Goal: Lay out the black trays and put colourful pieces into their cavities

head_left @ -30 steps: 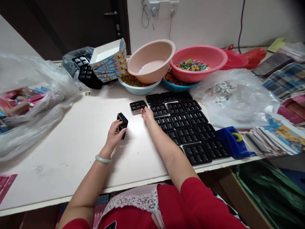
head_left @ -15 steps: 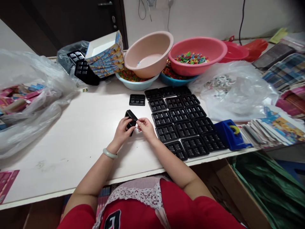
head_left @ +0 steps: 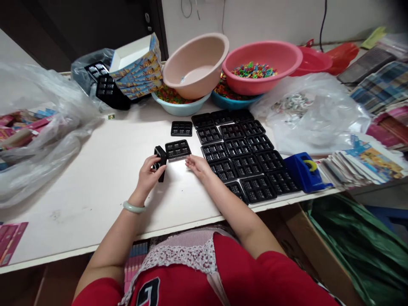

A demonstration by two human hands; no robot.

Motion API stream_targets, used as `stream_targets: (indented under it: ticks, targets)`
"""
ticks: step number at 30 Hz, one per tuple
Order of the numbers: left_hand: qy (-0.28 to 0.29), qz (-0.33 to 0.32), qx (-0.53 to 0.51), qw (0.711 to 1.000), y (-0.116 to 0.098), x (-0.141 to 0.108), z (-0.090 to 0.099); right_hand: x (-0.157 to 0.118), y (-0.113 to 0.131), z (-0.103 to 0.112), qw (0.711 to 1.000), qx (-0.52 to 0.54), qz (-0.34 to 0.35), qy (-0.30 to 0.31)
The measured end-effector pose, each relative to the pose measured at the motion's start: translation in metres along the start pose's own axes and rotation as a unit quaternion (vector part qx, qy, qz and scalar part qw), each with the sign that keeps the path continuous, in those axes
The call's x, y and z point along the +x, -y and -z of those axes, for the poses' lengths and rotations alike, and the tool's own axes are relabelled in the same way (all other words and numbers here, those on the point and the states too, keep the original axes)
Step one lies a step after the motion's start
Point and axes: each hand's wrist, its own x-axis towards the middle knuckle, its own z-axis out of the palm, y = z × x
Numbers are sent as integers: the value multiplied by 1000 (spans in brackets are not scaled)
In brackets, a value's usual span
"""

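My left hand (head_left: 147, 175) grips a small stack of black plastic trays (head_left: 160, 158) held on edge above the white table (head_left: 95, 187). My right hand (head_left: 198, 165) rests on the table, fingers apart, just right of a single black tray (head_left: 177, 148) that lies flat beside the stack. Another lone tray (head_left: 181, 128) sits a little farther back. To the right, several black trays (head_left: 242, 153) lie side by side in rows.
Pink basins (head_left: 195, 63) (head_left: 261, 70) and blue bowls of coloured pieces stand at the back. A printed box (head_left: 137, 68) and more black trays sit back left, plastic bags (head_left: 41, 127) (head_left: 312, 119) on both sides, a blue tape dispenser (head_left: 302, 172) and printed cards (head_left: 360, 165) right.
My right hand drew back to the stack, pulled one tray off it and set it flat on the table. The view has tilted slightly downward.
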Motion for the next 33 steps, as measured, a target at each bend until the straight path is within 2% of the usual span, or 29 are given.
stream_targets:
  ticks: [3,5,7,10,13,16,18,21,23,25,27,30,33]
  targets:
    - [53,-27,19,998,-8,-15,-1,-24,-6,12,996,-50,3,69]
    - [82,-42,17,996,-13,-22,-11,-41,-13,10,984,-100,54,135]
    - [98,-47,2,994,-17,-24,-20,-51,-20,5,974,-122,97,165]
    - [64,-24,-19,997,-14,-20,-16,-51,-26,3,989,-68,72,107]
    - [-2,16,-12,1000,-10,-21,11,-49,-25,20,998,-33,-10,43]
    - [6,4,19,1000,-14,-32,30,-61,-21,41,991,-86,-85,62]
    - [50,-28,33,998,-22,-42,28,-75,-19,44,982,-133,-71,118]
    - [113,-65,25,991,-36,-55,6,-91,-18,31,972,-146,36,178]
    - [128,-73,0,989,-41,-57,-7,-97,-21,20,975,-122,71,174]
    - [119,-61,-25,991,-42,-56,-8,-100,-27,18,984,-83,55,150]
    - [83,-24,-38,996,-39,-53,3,-104,-36,27,993,-32,16,112]
    - [17,38,-33,999,-34,-51,31,-113,-49,54,996,17,-60,59]
    - [14,38,-41,998,-35,-57,52,-126,-54,81,991,39,-123,39]
